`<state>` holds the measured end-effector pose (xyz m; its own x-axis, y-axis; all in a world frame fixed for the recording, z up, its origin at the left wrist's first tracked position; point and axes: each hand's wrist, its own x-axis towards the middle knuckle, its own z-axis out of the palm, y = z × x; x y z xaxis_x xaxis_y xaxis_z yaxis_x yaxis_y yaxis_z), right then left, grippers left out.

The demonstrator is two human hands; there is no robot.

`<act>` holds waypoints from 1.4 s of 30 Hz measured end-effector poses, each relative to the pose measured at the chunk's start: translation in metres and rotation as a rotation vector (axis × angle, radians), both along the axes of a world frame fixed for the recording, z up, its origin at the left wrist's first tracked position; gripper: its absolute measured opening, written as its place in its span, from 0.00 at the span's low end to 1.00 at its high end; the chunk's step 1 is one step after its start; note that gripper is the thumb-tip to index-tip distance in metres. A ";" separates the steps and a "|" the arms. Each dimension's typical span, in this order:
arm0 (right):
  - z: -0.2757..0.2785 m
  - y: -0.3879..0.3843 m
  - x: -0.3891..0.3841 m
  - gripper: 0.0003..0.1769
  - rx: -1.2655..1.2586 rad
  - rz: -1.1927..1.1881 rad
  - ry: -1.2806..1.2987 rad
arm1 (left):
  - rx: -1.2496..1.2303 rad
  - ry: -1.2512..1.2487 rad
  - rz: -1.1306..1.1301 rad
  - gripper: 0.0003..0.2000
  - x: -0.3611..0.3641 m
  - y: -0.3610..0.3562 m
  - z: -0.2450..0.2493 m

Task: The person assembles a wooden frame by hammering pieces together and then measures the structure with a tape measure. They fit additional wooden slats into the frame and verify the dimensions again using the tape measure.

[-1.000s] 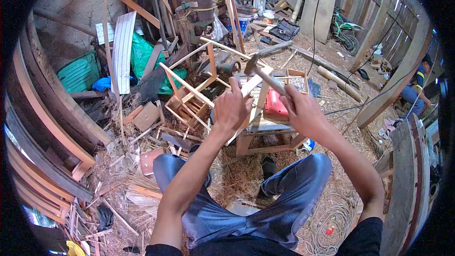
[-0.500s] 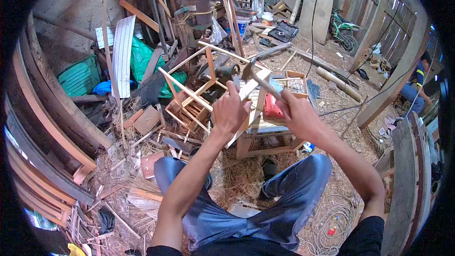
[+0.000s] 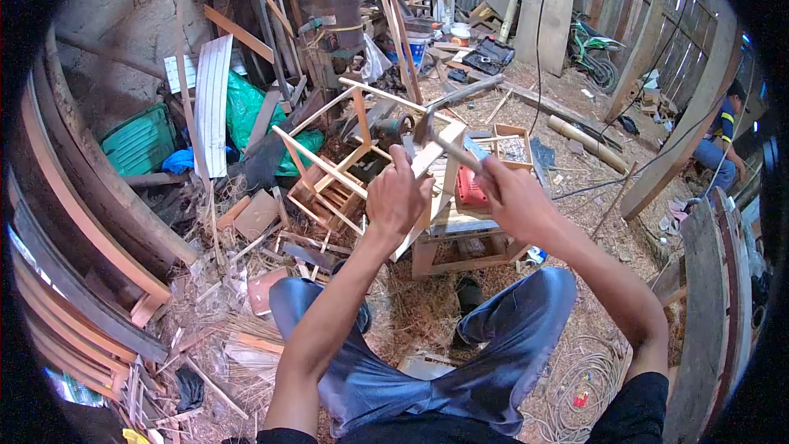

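Note:
My right hand is closed around the wooden handle of a hammer. The hammer's dark head tilts up to the left, close above my left hand's fingertips. My left hand is closed on a pale wooden board that slants over a low wooden workbench. Whatever small thing its fingertips may pinch is too small to make out. A red power tool lies on the bench, just left of my right hand and partly behind the hammer.
Left of the bench stands a slatted wooden frame. Beyond my right hand is a shallow wooden box. A black cable crosses the right side. Coiled rope lies by my right knee. A person sits at far right.
The hammer head has dropped slightly and shifted a little left, nearer my left fingertips. Both hands keep their grips. The whole view has shifted slightly.

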<state>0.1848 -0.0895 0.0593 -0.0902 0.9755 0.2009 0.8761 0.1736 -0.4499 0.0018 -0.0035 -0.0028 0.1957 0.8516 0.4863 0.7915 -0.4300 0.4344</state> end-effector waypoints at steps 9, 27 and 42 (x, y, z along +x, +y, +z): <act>-0.005 -0.003 -0.003 0.10 0.081 -0.002 0.010 | -0.029 0.002 -0.018 0.25 0.001 -0.004 0.004; -0.016 0.008 0.016 0.13 0.043 0.049 -0.087 | -0.067 0.020 0.003 0.24 -0.001 -0.002 0.006; -0.097 0.074 -0.053 0.28 -0.046 0.103 1.544 | 0.034 -1.013 -0.117 0.11 -0.159 0.055 0.063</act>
